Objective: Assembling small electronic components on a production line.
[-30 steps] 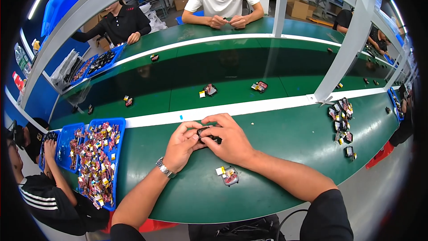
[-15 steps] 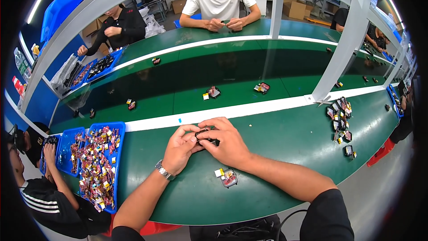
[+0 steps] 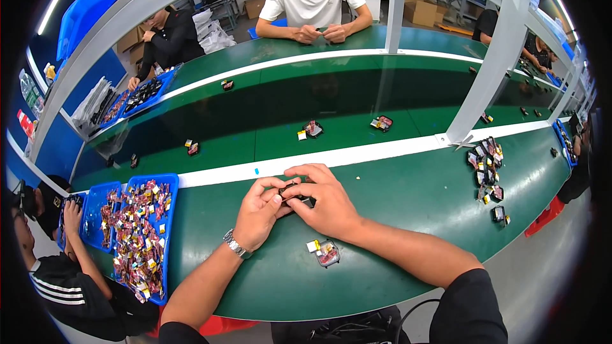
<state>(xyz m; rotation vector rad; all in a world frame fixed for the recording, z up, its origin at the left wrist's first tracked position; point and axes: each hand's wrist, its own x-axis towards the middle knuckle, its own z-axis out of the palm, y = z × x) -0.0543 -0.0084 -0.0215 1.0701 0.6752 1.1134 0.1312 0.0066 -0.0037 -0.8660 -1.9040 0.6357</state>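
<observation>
Between my two hands, over the green tabletop, is a small black plastic casing (image 3: 290, 192), mostly covered by fingers. My left hand (image 3: 258, 212) grips its left side between thumb and fingers; a metal-banded watch is on that wrist. From the right, my right hand (image 3: 325, 202) closes over it, fingers curled on top and thumb at the near edge. What lies inside the casing cannot be made out. Nearer to me, below my right hand, a similar black casing (image 3: 328, 255) with reddish parts lies on the table, a small white-and-yellow piece (image 3: 313, 246) at its side.
Blue trays (image 3: 167, 242) of small reddish, white and yellow parts stand left. A cluster of casings (image 3: 486, 169) lies right, by a grey metal post (image 3: 491, 76). Beyond the white rail (image 3: 382, 151), a green conveyor belt (image 3: 255, 143) carries casings. Several people sit around.
Casings on the conveyor have shifted slightly to the right. At the far left, the person in black has lowered a hand to the tray and raised the other. My hands have barely moved.
</observation>
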